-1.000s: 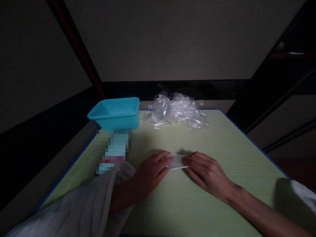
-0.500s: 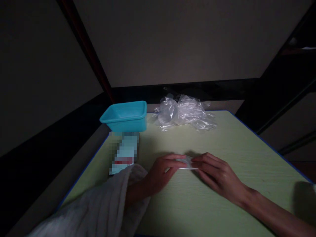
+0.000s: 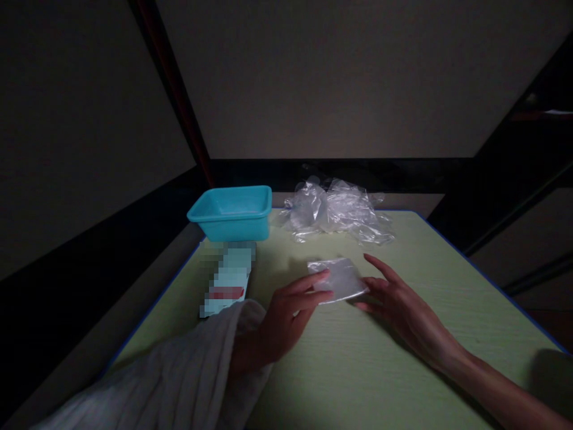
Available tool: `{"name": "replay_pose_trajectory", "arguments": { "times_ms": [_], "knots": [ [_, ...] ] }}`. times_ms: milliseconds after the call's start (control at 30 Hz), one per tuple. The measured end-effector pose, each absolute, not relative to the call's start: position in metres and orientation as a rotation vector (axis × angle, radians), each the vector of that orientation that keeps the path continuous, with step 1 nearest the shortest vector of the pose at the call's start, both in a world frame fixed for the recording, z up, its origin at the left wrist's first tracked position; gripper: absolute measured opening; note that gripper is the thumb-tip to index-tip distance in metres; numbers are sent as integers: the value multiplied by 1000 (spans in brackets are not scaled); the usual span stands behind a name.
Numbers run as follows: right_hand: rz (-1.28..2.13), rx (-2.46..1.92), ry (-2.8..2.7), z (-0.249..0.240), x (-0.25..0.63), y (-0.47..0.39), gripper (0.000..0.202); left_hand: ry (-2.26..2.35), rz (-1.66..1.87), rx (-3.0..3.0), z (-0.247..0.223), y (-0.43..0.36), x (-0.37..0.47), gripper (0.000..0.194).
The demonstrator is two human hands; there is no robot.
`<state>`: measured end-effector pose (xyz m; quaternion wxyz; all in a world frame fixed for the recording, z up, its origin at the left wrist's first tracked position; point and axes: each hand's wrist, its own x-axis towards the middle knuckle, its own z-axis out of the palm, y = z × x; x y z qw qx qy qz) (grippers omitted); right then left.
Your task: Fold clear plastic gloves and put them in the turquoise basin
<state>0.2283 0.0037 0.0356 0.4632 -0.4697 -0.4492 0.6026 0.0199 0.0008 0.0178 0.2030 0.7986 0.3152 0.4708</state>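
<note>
A flat, folded square of clear plastic [image 3: 344,279], probably a plastic bag, is tilted slightly above the table in front of me. My left hand [image 3: 290,316] grips its left side, two fingers lying over the top face and the thumb out of sight. At its right edge is my right hand [image 3: 403,304], fingers spread and index finger raised. One or two of those fingertips reach the plastic's lower right corner; whether they touch it I cannot tell. Behind lies a crumpled heap of clear plastic bags [image 3: 342,209].
A turquoise plastic basket [image 3: 235,228] stands at the table's back left corner. Just in front of it lies a phone-like slab [image 3: 230,278], its face pixelated, beside my left sleeve. The pale green table [image 3: 340,370] has a blue edge, with a wall behind.
Pressed narrow between both hands before, the plastic now shows its whole square face. My right hand has loosened and spread its fingers, while the left keeps its hold. The view has shifted slightly.
</note>
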Motion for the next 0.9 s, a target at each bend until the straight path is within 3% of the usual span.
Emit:
{"name": "replay_pose_trajectory", "arguments": {
  "times_ms": [133,367,500,733,900],
  "knots": [
    [1707,-1032,-817,49,207,9,69,862,1354,2267,20,1,16,28],
    [1495,-932,-1105,33,199,14,86,754,1255,2237,18,0,17,30],
    [1506,-913,-1137,28,202,12,88,735,1250,2190,14,-1,19,31],
    [1504,-924,-1066,27,200,14,89,833,1384,2062,13,7,20,52],
    [1490,-952,-1078,24,202,15,86,884,1598,1631,15,26,11,41]
  ]
}}
